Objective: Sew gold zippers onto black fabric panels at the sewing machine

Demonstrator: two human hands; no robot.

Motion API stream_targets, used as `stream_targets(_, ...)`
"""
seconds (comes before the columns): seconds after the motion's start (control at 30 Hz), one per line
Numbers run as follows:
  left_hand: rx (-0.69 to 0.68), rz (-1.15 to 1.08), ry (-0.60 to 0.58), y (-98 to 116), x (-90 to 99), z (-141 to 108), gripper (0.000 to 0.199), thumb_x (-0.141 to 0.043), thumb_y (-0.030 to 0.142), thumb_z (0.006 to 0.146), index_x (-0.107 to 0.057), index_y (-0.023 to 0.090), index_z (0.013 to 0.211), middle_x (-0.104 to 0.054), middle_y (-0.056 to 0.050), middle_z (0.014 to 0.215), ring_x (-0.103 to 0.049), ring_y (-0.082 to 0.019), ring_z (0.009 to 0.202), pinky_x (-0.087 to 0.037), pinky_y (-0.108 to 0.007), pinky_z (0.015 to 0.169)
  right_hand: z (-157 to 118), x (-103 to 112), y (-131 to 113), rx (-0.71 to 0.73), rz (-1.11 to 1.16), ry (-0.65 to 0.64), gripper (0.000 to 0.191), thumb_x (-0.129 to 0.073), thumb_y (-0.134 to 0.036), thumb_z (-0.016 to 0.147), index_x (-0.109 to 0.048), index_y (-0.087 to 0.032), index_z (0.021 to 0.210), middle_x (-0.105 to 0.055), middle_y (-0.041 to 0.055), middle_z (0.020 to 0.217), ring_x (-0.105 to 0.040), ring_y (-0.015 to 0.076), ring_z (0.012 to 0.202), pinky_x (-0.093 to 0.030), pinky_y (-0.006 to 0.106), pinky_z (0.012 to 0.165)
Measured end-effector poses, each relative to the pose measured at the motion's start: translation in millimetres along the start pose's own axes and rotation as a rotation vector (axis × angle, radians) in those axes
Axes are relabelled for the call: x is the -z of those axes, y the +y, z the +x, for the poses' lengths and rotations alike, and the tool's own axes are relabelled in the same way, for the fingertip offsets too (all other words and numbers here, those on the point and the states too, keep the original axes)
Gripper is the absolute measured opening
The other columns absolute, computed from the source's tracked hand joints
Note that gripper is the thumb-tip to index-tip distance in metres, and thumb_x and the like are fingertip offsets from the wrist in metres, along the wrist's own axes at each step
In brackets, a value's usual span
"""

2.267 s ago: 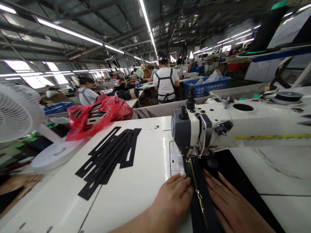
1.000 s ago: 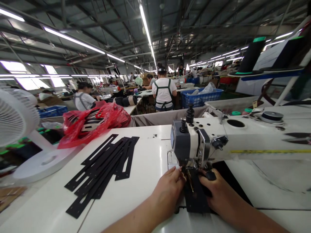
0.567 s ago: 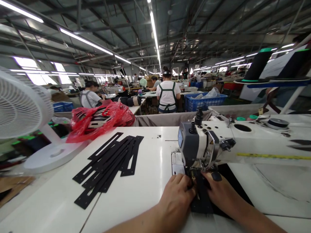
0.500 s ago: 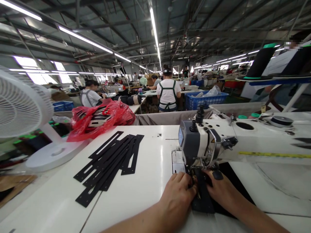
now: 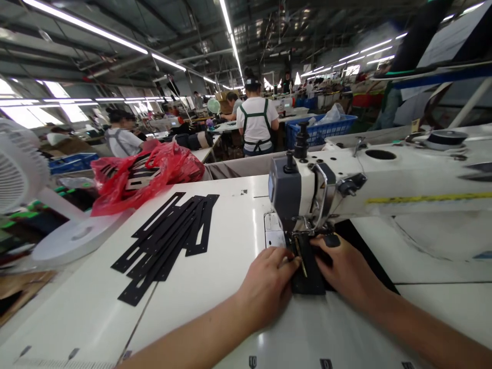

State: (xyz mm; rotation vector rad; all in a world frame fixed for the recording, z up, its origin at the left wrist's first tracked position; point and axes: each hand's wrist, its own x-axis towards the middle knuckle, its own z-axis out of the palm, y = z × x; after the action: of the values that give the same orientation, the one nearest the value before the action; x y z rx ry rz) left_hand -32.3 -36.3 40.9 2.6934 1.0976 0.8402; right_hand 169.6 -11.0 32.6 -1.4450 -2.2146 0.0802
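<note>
A black strip (image 5: 314, 279) with a gold-toothed zipper (image 5: 301, 259) lies lengthwise under the needle area of a sewing machine (image 5: 292, 189). My left hand (image 5: 267, 279) is closed at its left edge, thumb and fingertips pinching beside the zipper. On the other side my right hand (image 5: 342, 261) grips the right edge close to the presser foot, its thumb partly hidden. A larger black piece (image 5: 372, 261) extends to the right, behind my right wrist. Where the needle meets the strip is too small to make out.
A pile of black slotted pieces (image 5: 165, 241) lies on the white table (image 5: 215, 307) to the left. Beyond it are a red plastic bag (image 5: 169, 166) and a white fan (image 5: 57, 210). A blue basket (image 5: 326, 129) and a person in a white shirt (image 5: 257, 120) are ahead.
The camera view has tilted down and shifted slightly right. My left hand has drawn back a little along the strip, and more of the zipper shows between my hands.
</note>
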Motion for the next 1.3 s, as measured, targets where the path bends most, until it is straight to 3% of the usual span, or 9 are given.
stream_targets(0.07,-0.053,0.008,0.054,3,2.1,-6,0.025,-0.048,0.01,0.084,-0.061,0.014,0.106,-0.064,-0.009,0.107,-0.061,-0.019,0.095,-0.051,-0.037,0.088,-24,9,-4,0.19,0.033,0.042,0.025,-0.044,-0.019,0.085,-0.065,-0.018,0.099,-0.064,0.009,0.108,-0.058,0.021,0.103,-0.047,0.037,0.09)
stream_targets(0.13,-0.131,0.066,0.084,7,2.5,-10,0.023,-0.043,0.012,0.09,-0.061,0.013,0.103,-0.066,-0.01,0.106,-0.064,-0.018,0.096,-0.051,-0.037,0.09,-41,15,-7,0.353,0.033,0.068,0.031,-0.042,-0.015,0.086,-0.063,-0.02,0.109,-0.063,0.0085,0.113,-0.055,0.0198,0.11,-0.047,0.037,0.094)
stream_targets(0.23,-0.19,0.155,0.089,13,-0.2,-12,0.026,-0.038,0.012,0.092,-0.061,0.009,0.101,-0.067,-0.012,0.105,-0.064,-0.019,0.098,-0.052,-0.037,0.09,-50,19,-10,0.437,-0.002,0.075,0.038,-0.039,-0.01,0.086,-0.061,-0.02,0.114,-0.064,0.008,0.112,-0.056,0.0181,0.11,-0.048,0.035,0.094)
stream_targets(0.63,-0.211,0.225,0.105,14,-1.9,-3,0.026,-0.036,0.009,0.093,-0.062,0.008,0.092,-0.069,-0.012,0.096,-0.066,-0.018,0.09,-0.054,-0.034,0.087,-38,15,-7,0.501,-0.029,0.151,0.042,-0.038,-0.004,0.082,-0.063,-0.018,0.113,-0.064,0.009,0.111,-0.06,0.0183,0.103,-0.051,0.032,0.089)
stream_targets(1.0,-0.217,0.206,0.118,-3,-9.3,14,0.025,-0.037,0.01,0.093,-0.061,0.008,0.086,-0.065,-0.009,0.081,-0.065,-0.018,0.081,-0.055,-0.032,0.081,-14,13,-6,0.424,0.017,0.161,0.034,-0.036,-0.007,0.085,-0.068,-0.017,0.087,-0.069,0.0084,0.096,-0.065,0.016,0.092,-0.053,0.025,0.082)
stream_targets(1.2,-0.167,0.164,0.117,-16,-13.2,22,0.022,-0.039,0.012,0.093,-0.059,0.011,0.088,-0.061,-0.007,0.074,-0.062,-0.018,0.073,-0.057,-0.032,0.071,1,12,-4,0.39,0.093,0.181,0.034,-0.036,-0.008,0.086,-0.067,-0.02,0.092,-0.069,0.007,0.095,-0.065,0.0147,0.089,-0.054,0.023,0.078)
stream_targets(1.3,-0.192,0.152,0.118,-20,-11.9,19,0.021,-0.038,0.014,0.094,-0.059,0.01,0.092,-0.062,-0.01,0.082,-0.063,-0.018,0.08,-0.056,-0.034,0.079,0,10,-1,0.39,0.081,0.187,0.032,-0.037,-0.009,0.086,-0.066,-0.02,0.095,-0.068,0.0078,0.096,-0.064,0.0148,0.091,-0.053,0.022,0.079)
